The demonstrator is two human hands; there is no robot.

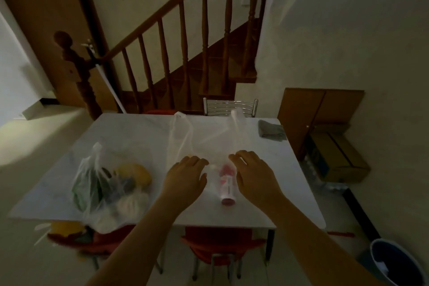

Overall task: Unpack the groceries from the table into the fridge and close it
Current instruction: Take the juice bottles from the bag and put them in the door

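Observation:
A clear plastic bag [204, 137] lies in the middle of the white table [144, 127], its two handles standing up at the far side. Inside it lies a small bottle with a pink and white label [227, 187]. My left hand [185, 176] rests on the bag just left of the bottle. My right hand [254, 175] rests on it just right of the bottle. Both hands have the fingers curled down onto the plastic; whether they grip it is unclear. A second clear bag [109, 183] with green, yellow and pale produce sits at the table's front left. The fridge is out of view.
Red chairs [220, 246] stand under the table's near edge, a metal chair [229, 107] at the far edge. A grey cloth [271, 133] lies at the far right corner. Cardboard boxes [339, 158] and a blue bucket [394, 262] are on the floor right. A wooden staircase [181, 37] rises behind.

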